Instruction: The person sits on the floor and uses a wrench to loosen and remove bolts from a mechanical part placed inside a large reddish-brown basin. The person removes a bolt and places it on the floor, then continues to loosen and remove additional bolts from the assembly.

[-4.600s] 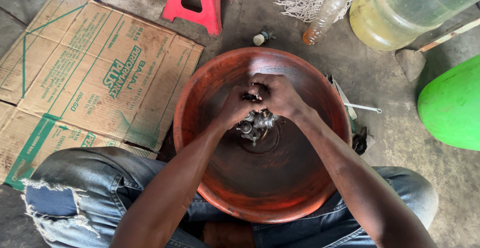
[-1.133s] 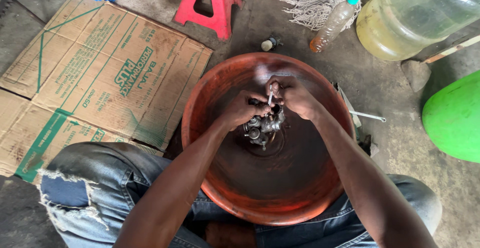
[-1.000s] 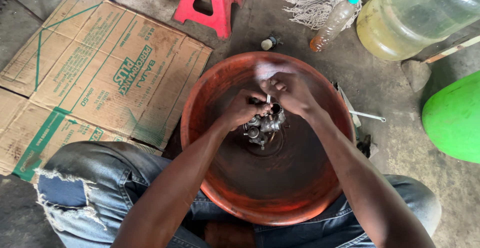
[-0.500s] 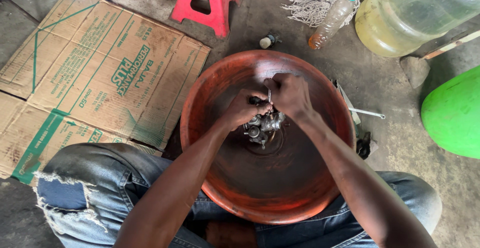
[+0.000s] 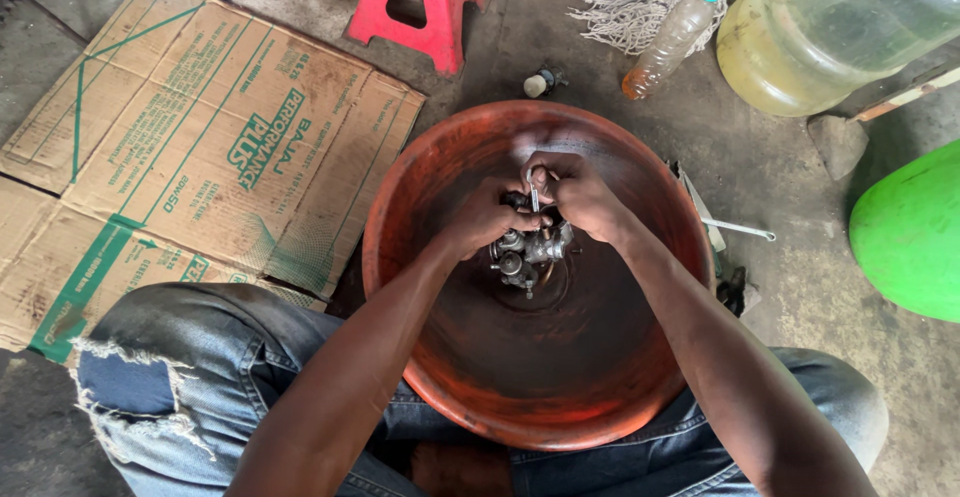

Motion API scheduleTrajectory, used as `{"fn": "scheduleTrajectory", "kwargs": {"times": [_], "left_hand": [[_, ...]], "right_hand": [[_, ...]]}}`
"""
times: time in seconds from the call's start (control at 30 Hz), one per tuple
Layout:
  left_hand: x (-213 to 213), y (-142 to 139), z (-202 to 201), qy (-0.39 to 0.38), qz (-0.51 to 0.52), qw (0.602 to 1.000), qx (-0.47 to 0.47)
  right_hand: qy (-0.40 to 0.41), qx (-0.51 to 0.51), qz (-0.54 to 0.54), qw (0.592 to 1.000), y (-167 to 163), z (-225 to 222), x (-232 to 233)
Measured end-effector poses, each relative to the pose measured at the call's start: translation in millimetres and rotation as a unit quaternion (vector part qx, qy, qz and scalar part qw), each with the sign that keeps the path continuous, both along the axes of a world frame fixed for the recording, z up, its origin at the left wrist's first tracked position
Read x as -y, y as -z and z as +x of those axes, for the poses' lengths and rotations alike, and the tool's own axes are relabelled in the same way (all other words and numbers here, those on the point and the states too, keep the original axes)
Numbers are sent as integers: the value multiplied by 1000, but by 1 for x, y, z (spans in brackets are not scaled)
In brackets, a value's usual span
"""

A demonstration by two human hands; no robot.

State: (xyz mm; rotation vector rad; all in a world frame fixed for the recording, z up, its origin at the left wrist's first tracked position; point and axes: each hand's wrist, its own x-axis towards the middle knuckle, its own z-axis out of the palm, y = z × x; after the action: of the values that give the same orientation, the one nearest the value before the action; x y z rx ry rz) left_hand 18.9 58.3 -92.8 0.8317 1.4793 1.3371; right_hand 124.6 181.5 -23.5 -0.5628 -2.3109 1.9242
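Note:
A wide red-brown basin [image 5: 450, 157] sits on the floor between my knees. Over its middle I hold a small greasy metal engine part [image 5: 530, 252] with several round fittings. My left hand [image 5: 480, 219] grips the part from the left side. My right hand [image 5: 580, 195] pinches a thin metal tool [image 5: 534, 195] upright at the top of the part. Both hands touch each other above the part.
Flattened cardboard [image 5: 190, 157] lies on the floor at left. A red stand [image 5: 425, 7], a small plastic bottle [image 5: 670, 42], a mop head [image 5: 625, 2] and a large yellowish jug [image 5: 820, 32] are behind the basin. A green container [image 5: 910, 237] is at right, tools [image 5: 735, 227] beside the basin.
Both hands stay on the metal part over the basin with only small shifts. The right hand has moved slightly, keeping the thin tool at the part's top.

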Motion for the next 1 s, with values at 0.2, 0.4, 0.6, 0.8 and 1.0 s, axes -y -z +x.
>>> {"fn": "scheduleTrajectory", "kwargs": {"times": [0.2,0.4,0.6,0.8,1.0], "left_hand": [[0,2,2,14,56,998,11],[-2,5,2,2,84,996,-21],[-2,2,4,-21,4,1000,-5],[-2,2,5,-33,9,999,-41],[-3,6,5,-50,12,998,-32]], "right_hand": [[5,45,128,991,-8,-1,3],[80,20,514,854,-16,3,26],[64,-10,523,850,-12,-1,21],[128,-16,524,842,-25,5,34],[87,50,570,815,-23,-3,42]]}}
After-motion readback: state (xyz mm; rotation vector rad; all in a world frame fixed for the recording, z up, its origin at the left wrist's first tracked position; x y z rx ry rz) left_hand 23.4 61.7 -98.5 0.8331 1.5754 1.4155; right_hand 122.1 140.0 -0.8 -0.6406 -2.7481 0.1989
